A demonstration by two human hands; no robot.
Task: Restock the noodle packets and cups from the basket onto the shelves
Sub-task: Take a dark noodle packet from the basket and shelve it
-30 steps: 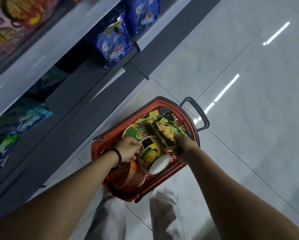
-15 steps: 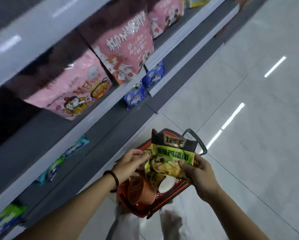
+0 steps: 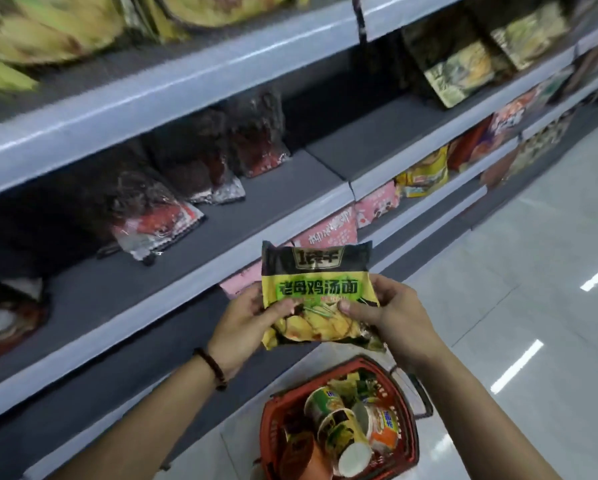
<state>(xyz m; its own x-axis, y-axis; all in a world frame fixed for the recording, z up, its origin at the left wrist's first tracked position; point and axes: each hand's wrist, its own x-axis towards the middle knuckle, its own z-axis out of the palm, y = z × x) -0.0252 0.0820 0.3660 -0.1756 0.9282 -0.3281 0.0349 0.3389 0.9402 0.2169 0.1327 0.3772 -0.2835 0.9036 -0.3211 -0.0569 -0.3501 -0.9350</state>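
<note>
Shelves [image 3: 193, 216] ahead of your hands hold blurred, probably noodle, packs, while your left hand [image 3: 245, 323] and right hand [image 3: 391, 317] pinch one green packet [image 3: 316, 296], cups [image 3: 339, 427] waiting in the basket [image 3: 271, 427] below.

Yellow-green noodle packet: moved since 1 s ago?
Yes: noodle packet lifted up out of the red basket, now held above it by left hand and right hand.

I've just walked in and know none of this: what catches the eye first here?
A yellow-and-black packet is held up mid-picture, gripped by the left hand and right hand, in front of the shelves. Below it, a red basket on the floor holds cups.
</note>
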